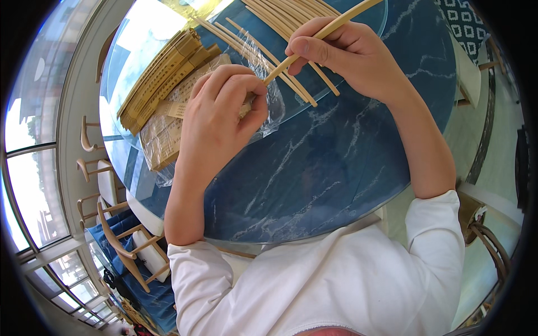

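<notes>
My right hand (339,53) pinches a pair of pale wooden chopsticks (358,9) between thumb and fingers, slanting from the upper right down to the left. Their lower end meets the curled fingers of my left hand (224,103). That hand is closed, and what lies inside its grip is mostly hidden. Beneath and beside it is crinkled clear plastic wrap (274,115). A stack of gold-brown printed paper sleeves (162,78) sits left of my left hand, on top of a plastic-wrapped paper bundle (159,137). Several loose chopsticks (280,19) lie beyond my hands.
Everything rests on a round dark-blue marbled table (302,185) with a raised glass turntable (367,39). Wooden chairs (131,246) stand to the left near large windows (39,196). Another chair (487,235) is at the lower right.
</notes>
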A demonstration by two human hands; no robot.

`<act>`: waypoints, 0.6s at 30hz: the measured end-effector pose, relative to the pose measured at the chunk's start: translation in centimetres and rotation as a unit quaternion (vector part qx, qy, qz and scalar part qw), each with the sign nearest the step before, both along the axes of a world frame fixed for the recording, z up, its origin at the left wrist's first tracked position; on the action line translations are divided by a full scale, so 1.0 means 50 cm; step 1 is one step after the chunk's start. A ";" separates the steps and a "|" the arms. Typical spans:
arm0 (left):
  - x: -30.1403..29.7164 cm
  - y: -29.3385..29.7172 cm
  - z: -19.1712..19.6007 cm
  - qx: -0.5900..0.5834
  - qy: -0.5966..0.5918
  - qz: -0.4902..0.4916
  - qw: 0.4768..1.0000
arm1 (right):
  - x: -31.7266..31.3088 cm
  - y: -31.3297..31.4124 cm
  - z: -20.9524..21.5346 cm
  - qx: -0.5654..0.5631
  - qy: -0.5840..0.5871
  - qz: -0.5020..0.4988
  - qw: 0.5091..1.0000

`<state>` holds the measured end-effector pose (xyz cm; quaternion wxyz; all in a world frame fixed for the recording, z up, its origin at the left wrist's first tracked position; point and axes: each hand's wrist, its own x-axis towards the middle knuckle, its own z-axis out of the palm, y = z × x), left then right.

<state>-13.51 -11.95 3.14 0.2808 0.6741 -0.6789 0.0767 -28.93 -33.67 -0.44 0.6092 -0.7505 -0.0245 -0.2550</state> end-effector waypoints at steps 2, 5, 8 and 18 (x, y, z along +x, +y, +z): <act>-0.004 0.000 -0.004 0.004 0.022 0.005 1.000 | 0.002 0.016 0.005 -0.003 0.029 -0.022 0.999; -0.005 -0.002 -0.010 -0.014 0.018 0.001 1.000 | -0.005 0.031 0.033 0.015 0.082 0.022 0.996; -0.001 -0.005 -0.011 -0.035 -0.026 -0.002 0.999 | 0.009 0.044 0.006 -0.007 0.083 -0.007 0.997; 0.028 -0.004 -0.055 -0.079 -0.118 0.118 0.983 | -0.013 -0.115 -0.019 0.177 0.068 -0.199 0.961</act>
